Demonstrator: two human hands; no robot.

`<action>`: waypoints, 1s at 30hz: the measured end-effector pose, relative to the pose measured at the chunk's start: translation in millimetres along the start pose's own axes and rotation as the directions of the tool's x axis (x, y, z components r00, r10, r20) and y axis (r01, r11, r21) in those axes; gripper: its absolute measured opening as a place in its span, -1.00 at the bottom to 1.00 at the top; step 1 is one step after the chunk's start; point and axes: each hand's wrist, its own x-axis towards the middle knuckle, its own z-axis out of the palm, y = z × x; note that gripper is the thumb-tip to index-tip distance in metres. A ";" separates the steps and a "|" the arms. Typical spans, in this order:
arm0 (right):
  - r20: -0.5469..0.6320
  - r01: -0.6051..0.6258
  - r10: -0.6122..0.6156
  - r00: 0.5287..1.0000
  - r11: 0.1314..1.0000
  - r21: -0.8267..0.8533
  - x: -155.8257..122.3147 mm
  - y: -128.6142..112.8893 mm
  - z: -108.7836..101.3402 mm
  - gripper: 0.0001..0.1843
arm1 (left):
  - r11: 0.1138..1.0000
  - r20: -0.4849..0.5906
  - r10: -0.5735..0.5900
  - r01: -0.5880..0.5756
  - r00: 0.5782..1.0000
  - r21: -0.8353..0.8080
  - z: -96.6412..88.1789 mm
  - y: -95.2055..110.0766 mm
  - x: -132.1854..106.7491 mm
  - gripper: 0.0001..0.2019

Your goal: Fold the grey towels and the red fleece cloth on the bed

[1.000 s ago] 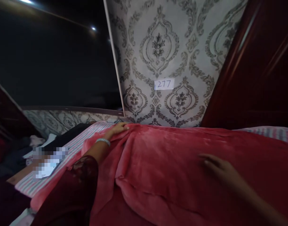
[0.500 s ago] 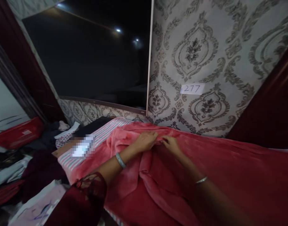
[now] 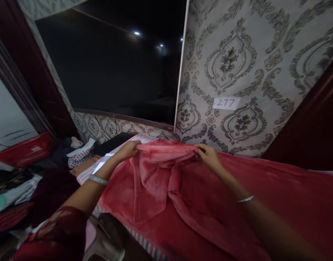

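Observation:
A plush red garment (image 3: pixel 155 177), its full shape hard to make out, lies bunched on a red cloth spread (image 3: pixel 275 188). My left hand (image 3: pixel 130 149) pinches the garment's upper edge at its left end. At the other end of that edge, my right hand (image 3: pixel 208 156) grips the fabric between thumb and fingers. The edge runs stretched and slightly raised between the two hands. Below it the plush falls in loose folds. Left of my left hand, a bright phone-like rectangle (image 3: pixel 102 162) is partly covered by my forearm.
A large dark television (image 3: pixel 109 65) hangs on the patterned wall above. A paper label reading 277 (image 3: pixel 226 103) is stuck to the wallpaper. Piled clothes (image 3: pixel 52 192) and a red bag (image 3: pixel 25 150) sit at the left. A striped cloth (image 3: pixel 144 241) shows under the spread's edge.
My hands have moved apart from near each other, the left one going left and the right one going right. The garment's upper edge is now drawn out between them.

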 end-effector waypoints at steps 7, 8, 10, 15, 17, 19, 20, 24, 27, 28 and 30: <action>-0.203 0.112 -0.104 0.974 0.993 0.028 23.5 -70.0 -24.2 -0.72 | 0.962 -0.436 -0.106 -0.018 0.894 -0.271 -62.9 72.8 14.2 -0.82; -0.248 0.142 -0.132 0.960 0.990 0.022 25.1 -77.2 -27.2 -0.72 | 0.973 -0.533 -0.046 -0.083 0.845 -0.216 -66.8 86.2 13.8 -0.80; -0.331 0.192 -0.183 0.926 0.981 -0.005 25.9 -88.2 -33.3 -0.73 | 0.978 -0.668 0.099 -0.196 0.738 -0.071 -69.1 110.1 9.9 -0.80; -0.425 0.240 -0.233 0.875 0.970 -0.038 28.1 -100.2 -47.9 -0.76 | 0.963 -0.745 0.255 -0.235 0.616 0.135 -65.8 138.6 -0.1 -0.86; -0.438 0.241 -0.235 0.868 0.970 -0.043 35.7 -97.6 -49.9 -0.76 | 0.965 -0.754 0.259 -0.190 0.603 0.180 -65.8 134.8 6.7 -0.82; -0.431 0.216 -0.220 0.875 0.975 -0.058 47.1 -88.3 -47.3 -0.75 | 0.964 -0.760 0.268 -0.167 0.592 0.210 -63.1 121.9 22.1 -0.78; -0.412 0.190 -0.201 0.889 0.979 -0.068 53.0 -81.1 -44.0 -0.75 | 0.966 -0.752 0.259 -0.148 0.606 0.213 -59.7 112.7 31.5 -0.77; -0.256 0.037 -0.084 0.963 0.983 -0.181 64.6 -48.7 -22.1 -0.74 | 0.986 -0.606 0.107 -0.004 0.788 0.169 -31.1 72.0 58.0 -0.82; -0.145 0.029 -0.065 0.987 0.970 -0.241 55.8 -42.8 -4.0 -0.56 | 0.986 -0.366 0.091 -0.032 0.926 0.164 -3.1 58.0 53.5 -0.80; -0.098 0.081 -0.105 0.990 0.972 -0.223 51.2 -46.9 1.2 -0.49 | 0.984 -0.278 0.125 -0.083 0.952 0.157 5.8 58.5 48.7 -0.77; 0.020 0.236 -0.236 0.972 0.962 -0.134 42.9 -62.1 10.4 -0.40 | 0.974 -0.143 0.214 -0.199 0.966 0.111 21.4 65.8 38.2 -0.72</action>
